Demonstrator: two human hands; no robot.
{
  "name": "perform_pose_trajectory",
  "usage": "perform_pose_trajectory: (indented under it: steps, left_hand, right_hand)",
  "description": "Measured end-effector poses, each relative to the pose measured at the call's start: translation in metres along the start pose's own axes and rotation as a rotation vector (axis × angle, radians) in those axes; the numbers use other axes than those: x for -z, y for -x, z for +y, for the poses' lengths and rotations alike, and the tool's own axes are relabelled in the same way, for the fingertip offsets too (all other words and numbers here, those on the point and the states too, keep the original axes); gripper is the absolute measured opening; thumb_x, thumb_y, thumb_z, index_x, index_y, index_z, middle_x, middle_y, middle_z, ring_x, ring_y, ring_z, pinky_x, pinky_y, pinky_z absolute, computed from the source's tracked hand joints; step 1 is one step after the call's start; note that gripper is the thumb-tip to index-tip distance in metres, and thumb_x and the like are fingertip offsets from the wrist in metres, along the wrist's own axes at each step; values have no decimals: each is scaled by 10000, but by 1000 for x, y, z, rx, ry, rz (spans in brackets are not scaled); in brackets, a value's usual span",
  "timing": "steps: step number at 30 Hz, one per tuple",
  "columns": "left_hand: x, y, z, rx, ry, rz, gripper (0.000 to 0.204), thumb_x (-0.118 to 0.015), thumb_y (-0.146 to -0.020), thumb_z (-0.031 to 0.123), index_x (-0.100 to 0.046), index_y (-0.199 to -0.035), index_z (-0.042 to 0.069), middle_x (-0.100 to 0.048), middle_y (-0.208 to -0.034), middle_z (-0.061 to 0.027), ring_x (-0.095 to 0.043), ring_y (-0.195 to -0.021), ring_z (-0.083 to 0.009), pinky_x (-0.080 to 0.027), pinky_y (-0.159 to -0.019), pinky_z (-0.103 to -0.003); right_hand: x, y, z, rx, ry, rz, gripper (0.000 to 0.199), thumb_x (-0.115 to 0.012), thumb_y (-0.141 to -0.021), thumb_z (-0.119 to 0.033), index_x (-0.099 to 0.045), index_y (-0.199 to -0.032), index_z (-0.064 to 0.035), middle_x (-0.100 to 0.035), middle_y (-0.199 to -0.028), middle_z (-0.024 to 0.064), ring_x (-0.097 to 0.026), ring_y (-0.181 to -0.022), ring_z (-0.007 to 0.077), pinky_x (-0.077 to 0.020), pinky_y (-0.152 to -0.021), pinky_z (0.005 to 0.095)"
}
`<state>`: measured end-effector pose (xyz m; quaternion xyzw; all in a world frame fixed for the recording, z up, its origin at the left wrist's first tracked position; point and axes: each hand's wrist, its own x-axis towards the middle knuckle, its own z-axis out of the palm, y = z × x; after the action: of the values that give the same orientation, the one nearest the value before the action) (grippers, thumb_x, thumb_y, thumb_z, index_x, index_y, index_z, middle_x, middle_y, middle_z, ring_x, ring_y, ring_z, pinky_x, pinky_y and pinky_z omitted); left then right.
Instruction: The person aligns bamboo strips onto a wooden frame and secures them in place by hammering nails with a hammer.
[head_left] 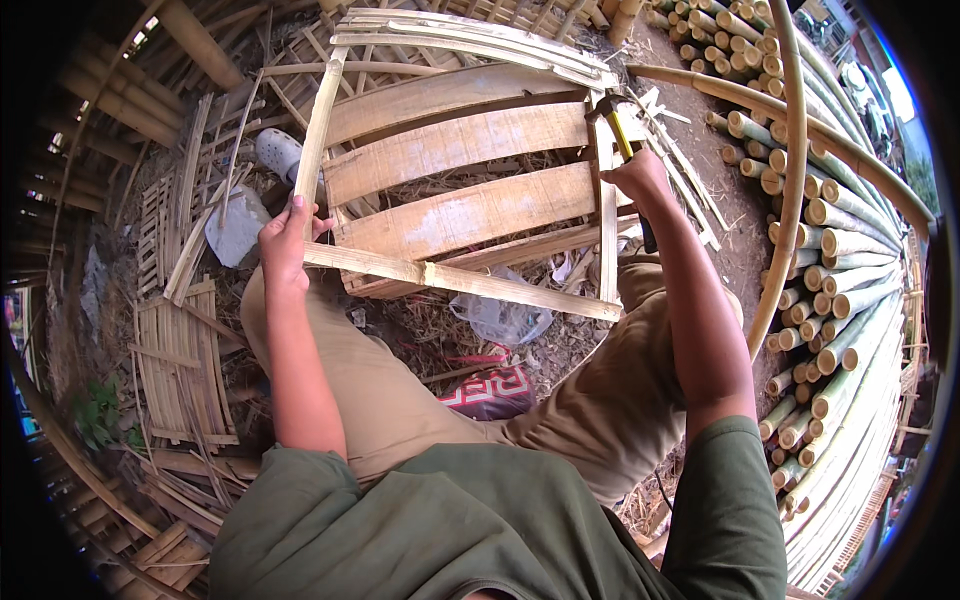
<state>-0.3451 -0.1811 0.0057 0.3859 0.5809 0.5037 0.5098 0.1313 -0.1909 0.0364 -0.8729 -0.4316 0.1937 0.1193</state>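
Observation:
A rectangular frame of pale split-bamboo strips (430, 272) lies over a low slatted stand of wooden boards (460, 212) in front of my knees. My left hand (287, 242) is closed on the frame's near left corner, thumb up along the side strip. My right hand (638, 182) grips a hammer (622, 133) with a yellow and black handle. The hammer's dark head rests against or just above the frame's right side strip; I cannot tell which. Several strips lie stacked along the frame's far side.
Cut bamboo poles (840, 245) are piled on the right, with a curved pole (795, 180) standing before them. Bamboo lattice pieces (185, 365) lie at left, near a grey clog (279, 152). A clear plastic bag (500, 318) and a red printed sack (490, 392) lie between my legs.

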Motion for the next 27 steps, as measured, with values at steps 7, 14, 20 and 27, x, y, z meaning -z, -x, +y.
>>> perform_pose_trajectory:
  steps: [7, 14, 20, 27]
  left_hand:
    - [10, -14, -20, 1, -138, 2, 388, -602, -971, 362, -672, -993, -19, -661, -750, -41, -662, -755, -136, -499, -708, -234]
    - [7, -14, -15, -36, -159, 51, 410, -600, -973, 362, -672, -1019, -40, -673, -828, -48, -639, -739, -114, -500, -703, -231]
    - [-3, 3, 1, -61, -110, 75, 393, -559, -997, 325, -674, -1044, -47, -659, -832, -43, -597, -736, -97, -460, -736, -254]
    - [-9, 26, 0, -19, 93, 111, 370, -564, -999, 294, -661, -1016, -63, -662, -858, -51, -604, -736, -112, -479, -725, -261]
  right_hand:
    - [-11, 17, 10, 7, 80, -58, 461, -871, -679, -278, -674, -873, 91, -700, -822, 186, -687, -706, 253, -540, -633, 367]
    - [-22, 14, 17, 96, 88, -68, 513, -917, -572, -277, -677, -865, 69, -704, -866, 208, -691, -768, 282, -548, -691, 372]
    - [-7, 25, 12, 131, 43, 33, 314, -770, -637, -202, -690, -758, 77, -679, -721, 231, -694, -687, 297, -549, -680, 374]
    - [11, -14, -1, 246, 22, 178, 273, -812, -683, -193, -648, -769, 8, -675, -732, 170, -659, -677, 262, -517, -662, 368]
